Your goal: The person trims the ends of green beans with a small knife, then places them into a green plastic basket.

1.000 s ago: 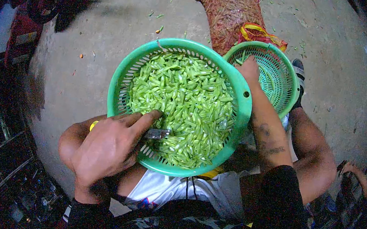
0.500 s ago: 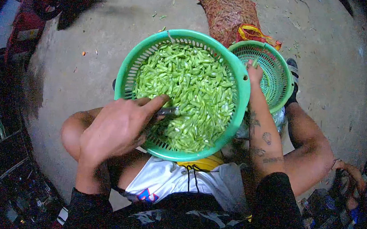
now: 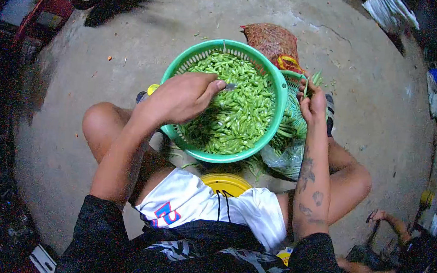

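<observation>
My left hand (image 3: 183, 95) is closed around a small knife, and only its short blade (image 3: 230, 86) shows past my thumb, over the large green basket (image 3: 281, 108). That basket is full of cut green bean pieces (image 3: 239, 120). Off to the right, my right hand (image 3: 314, 101) pinches a few long green beans (image 3: 312, 84) upright between its fingers. It is above the edge of a smaller green basket (image 3: 294, 86), partly hidden by the large one. Below this, whole green beans (image 3: 282, 135) lie by a clear plastic bag (image 3: 286, 159).
A mesh sack (image 3: 271, 42) with brownish contents and a yellow tie lies on the concrete floor beyond the baskets. Part of a yellow round object (image 3: 224, 182) shows between my legs. Another person (image 3: 393, 251) sits at the lower right. A red object (image 3: 48, 6) stands at upper left.
My right hand has come up out of the smaller basket with green beans in its fingers. My left hand with the knife has moved up and right over the large basket. The view has shifted.
</observation>
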Available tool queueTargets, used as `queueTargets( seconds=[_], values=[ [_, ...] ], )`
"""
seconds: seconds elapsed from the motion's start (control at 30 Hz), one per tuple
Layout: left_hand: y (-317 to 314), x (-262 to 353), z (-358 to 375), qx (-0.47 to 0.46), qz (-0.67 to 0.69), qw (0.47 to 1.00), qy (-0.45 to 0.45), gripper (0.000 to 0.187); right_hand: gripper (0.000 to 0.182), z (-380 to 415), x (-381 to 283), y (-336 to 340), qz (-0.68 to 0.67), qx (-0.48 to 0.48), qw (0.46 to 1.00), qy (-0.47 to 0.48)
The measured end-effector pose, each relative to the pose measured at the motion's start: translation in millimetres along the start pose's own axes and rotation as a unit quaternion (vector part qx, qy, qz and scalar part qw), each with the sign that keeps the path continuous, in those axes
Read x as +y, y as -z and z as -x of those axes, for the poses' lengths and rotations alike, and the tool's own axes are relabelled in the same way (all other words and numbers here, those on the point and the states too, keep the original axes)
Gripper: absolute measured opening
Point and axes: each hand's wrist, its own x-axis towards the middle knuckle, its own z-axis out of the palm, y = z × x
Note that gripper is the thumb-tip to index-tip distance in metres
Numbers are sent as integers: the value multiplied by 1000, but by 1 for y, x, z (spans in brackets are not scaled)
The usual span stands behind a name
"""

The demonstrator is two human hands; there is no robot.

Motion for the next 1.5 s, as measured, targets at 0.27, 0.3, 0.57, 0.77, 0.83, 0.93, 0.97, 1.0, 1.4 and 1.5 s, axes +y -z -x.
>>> queueTargets(
  seconds=[0.27,0.3,0.57,0.77,0.83,0.93,0.97,1.0,1.4,1.5],
  values=[
    [-14,-18,-2,124,114,977,-131,27,30,120,-34,-109,122,-122,985,-3],
    [-12,-17,-1,130,115,977,-125,27,30,128,-28,-113,124,-128,984,-6],
    [-27,-8,-2,58,406,894,-179,30,28,149,33,-138,163,-173,970,46],
    [-35,-25,-7,76,365,912,-170,26,29,165,34,-150,156,-167,973,-36],
    [-29,-26,-3,72,395,902,-159,25,29,169,31,-145,182,-152,970,-55],
    [-27,-32,-5,80,396,900,-166,26,26,174,30,-142,115,-205,960,-154],
    [-29,-32,-6,80,398,899,-164,26,26,174,31,-140,116,-204,959,-157],
    [-30,-32,-6,77,403,897,-162,26,26,173,33,-136,105,-202,959,-171],
    [-45,-32,-16,38,371,913,-166,30,17,184,41,-131,125,-88,984,-95],
    [-44,-31,-16,19,390,907,-160,31,18,185,40,-130,120,-77,985,-100]
  ],
)
